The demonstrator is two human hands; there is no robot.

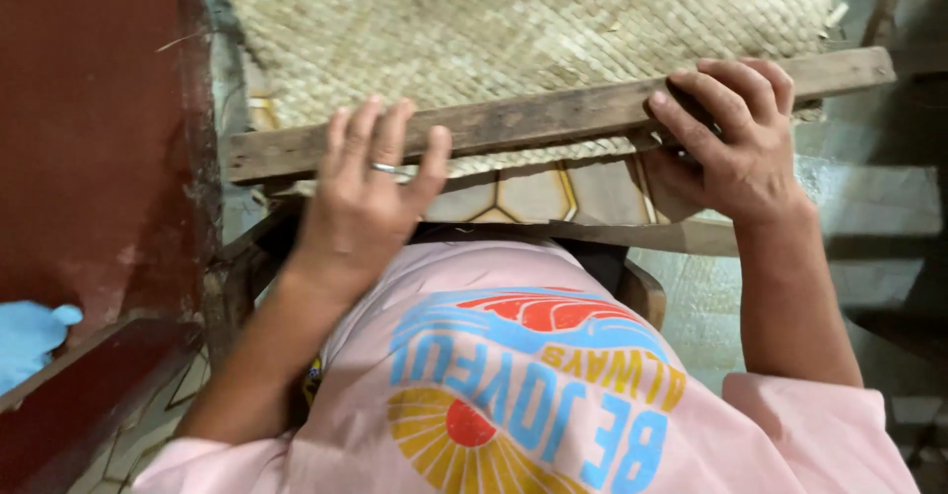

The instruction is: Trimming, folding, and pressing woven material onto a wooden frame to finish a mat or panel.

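Nearest, we list our own pink shirt [553,395] with a printed sun-and-wave design in blue, yellow and red, filling the lower middle of the view. Both our forearms rise from it toward a long weathered wooden slat [553,114] that runs across the frame, tilted slightly up to the right.

Item, left hand [370,193]: it lies on the near edge of the slat towards its left end, fingers [390,133] spread and draped over the wood, thumb out to the right, a silver ring [383,168] on one finger. The fingers are laid flat and loosely curled rather than clenched; whether they wrap under the slat we cannot tell.

Item, right hand [731,143]: it is closed on the slat near its right end, fingers curled over the top and the thumb pressed against the near side.

Item, beneath the slat and between our hands: a patterned tiled floor [533,193] with hexagon outlines, and a second dark wooden bar [632,235] lying just under our wrists.

Item, to the left: a dark red panel [94,128] and a red wooden rail [89,385], with a scrap of blue cloth [30,336] at the frame edge.

Item, farthest: a pale woven mat [533,20], its near edge running under the slat.
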